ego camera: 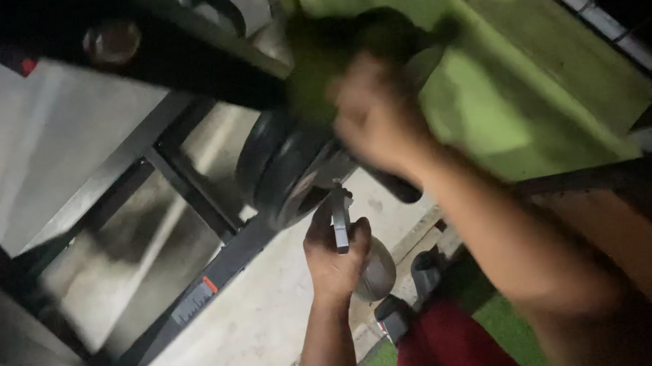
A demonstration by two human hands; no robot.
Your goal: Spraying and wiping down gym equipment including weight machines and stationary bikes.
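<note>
My left hand [334, 254] is clenched around a small metal tool [340, 222], held just under the black weight plates [290, 167] on the dark frame [174, 187]. My right hand [372, 117], blurred, grips the plates' outer end.

Labels only, no packages, signs or screens. One small rectangular sticker [192, 302] on the dark frame bar [227, 265] running diagonally at lower left: pale grey-white with fine dark print, too blurred to make out. Just right of it on the same bar, a small orange-red tag [210, 284]. Far upper left, a small red patch [28, 66] on the black frame, possibly another label; cannot tell.
</note>
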